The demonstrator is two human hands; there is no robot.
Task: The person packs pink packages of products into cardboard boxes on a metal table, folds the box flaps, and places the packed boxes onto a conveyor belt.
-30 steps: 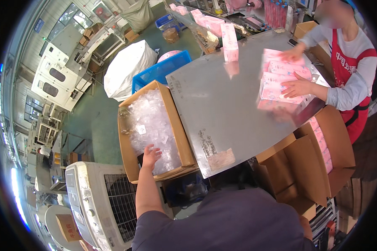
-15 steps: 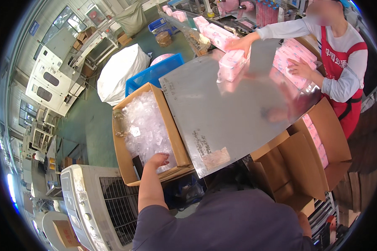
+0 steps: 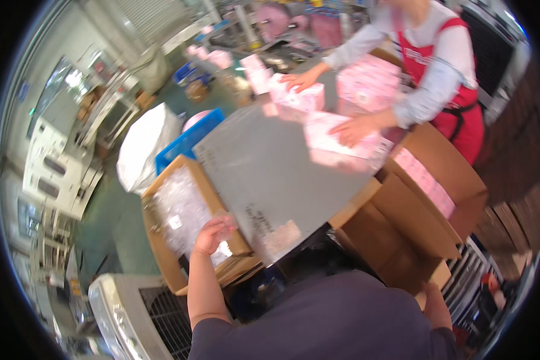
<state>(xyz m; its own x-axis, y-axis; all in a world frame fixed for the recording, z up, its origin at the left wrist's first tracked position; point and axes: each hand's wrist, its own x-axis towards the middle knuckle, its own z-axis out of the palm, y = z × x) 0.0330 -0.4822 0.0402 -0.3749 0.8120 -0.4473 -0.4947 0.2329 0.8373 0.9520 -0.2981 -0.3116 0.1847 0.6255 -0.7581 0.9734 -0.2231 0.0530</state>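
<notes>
Above the right edge of a cardboard box filled with clear plastic pieces, my left hand is closed on a small clear plastic piece. Motion blur hides that piece's exact shape. My right hand is low on the right, beside the lower edge of an open carton; its fingers are hidden. Across the metal table, a co-worker's two hands rest on pink wrapped packs.
More pink packs stand near the co-worker. Rows of pink packs show in another carton at right. A blue crate and a white sack lie beyond the box. A white slatted machine stands at lower left.
My left hand has risen out of the box with a clear plastic piece. The view has turned. The co-worker has slid a block of pink packs across the table toward me.
</notes>
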